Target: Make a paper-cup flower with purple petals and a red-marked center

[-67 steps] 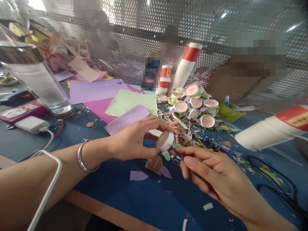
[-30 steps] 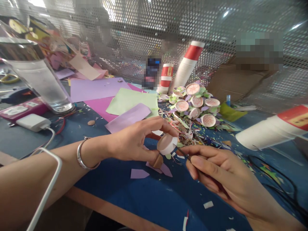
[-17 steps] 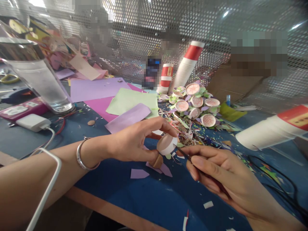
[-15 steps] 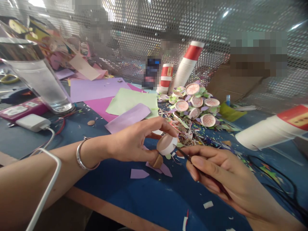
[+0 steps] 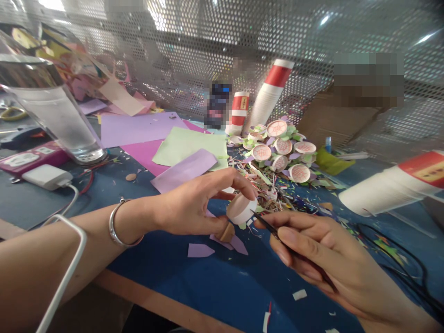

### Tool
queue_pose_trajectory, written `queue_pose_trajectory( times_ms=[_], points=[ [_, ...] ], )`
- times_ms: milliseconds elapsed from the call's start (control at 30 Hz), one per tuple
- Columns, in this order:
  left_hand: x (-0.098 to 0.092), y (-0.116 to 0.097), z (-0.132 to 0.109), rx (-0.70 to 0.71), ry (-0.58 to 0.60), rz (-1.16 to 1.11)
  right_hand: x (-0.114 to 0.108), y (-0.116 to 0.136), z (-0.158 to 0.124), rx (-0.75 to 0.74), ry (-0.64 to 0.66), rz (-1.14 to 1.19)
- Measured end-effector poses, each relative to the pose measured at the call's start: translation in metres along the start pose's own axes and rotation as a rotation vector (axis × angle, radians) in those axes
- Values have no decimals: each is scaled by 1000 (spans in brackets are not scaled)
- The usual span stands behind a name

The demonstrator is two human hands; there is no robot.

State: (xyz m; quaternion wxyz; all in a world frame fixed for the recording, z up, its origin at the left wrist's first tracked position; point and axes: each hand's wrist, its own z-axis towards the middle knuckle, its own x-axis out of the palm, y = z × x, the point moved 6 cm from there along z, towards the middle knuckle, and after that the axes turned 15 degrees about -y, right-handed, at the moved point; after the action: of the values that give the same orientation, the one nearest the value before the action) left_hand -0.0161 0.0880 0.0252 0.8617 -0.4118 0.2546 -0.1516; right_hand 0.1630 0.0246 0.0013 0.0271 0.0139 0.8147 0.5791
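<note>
Handwork fills the head-worn camera's view over a blue tabletop (image 5: 215,282). At centre, a person's left hand (image 5: 194,203) curves around a shallow white cup piece (image 5: 244,212), gripping it between thumb and index finger, with the index fingertip on its upper edge. Opposite, the right hand (image 5: 319,249) pinches a slim dark tool (image 5: 265,224) between thumb and fingers, its narrow tip at the piece's outer wall; whether it pierces the surface cannot be told. The step in hand appears to be fine work on that wall, and the next move would call for a steady left grip and small, light pressure from the right.

The piece, held just above the table between both hands, looks round, thin-walled and pale, tilted with its shaded face toward the left; it will probably dent easily if squeezed. Near the thumb lies a small brown piece (image 5: 228,232), close to purple paper cutouts (image 5: 201,250). Behind, white discs (image 5: 300,173) with red line patterns sit heaped among green and purple paper.
</note>
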Motion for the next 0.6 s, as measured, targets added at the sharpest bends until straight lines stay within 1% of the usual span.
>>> queue_pose_trajectory(
  times_ms=[100,200,300,400,500,600],
  points=[
    [1,5,0,-58,1,-75,-1,0,0,4,-6,-12],
    [1,12,0,-180,-8,-260,-4,-1,2,23,-15,-3],
    [2,17,0,-349,6,-476,-6,1,2,36,-22,20],
    [3,21,-1,-554,-23,-659,-8,3,1,38,-56,32],
    [7,25,-4,-715,-56,-796,-11,6,3,-28,-113,41],
    [16,26,-8,-834,-26,-854,-14,9,8,-178,-177,-47]
  ],
)
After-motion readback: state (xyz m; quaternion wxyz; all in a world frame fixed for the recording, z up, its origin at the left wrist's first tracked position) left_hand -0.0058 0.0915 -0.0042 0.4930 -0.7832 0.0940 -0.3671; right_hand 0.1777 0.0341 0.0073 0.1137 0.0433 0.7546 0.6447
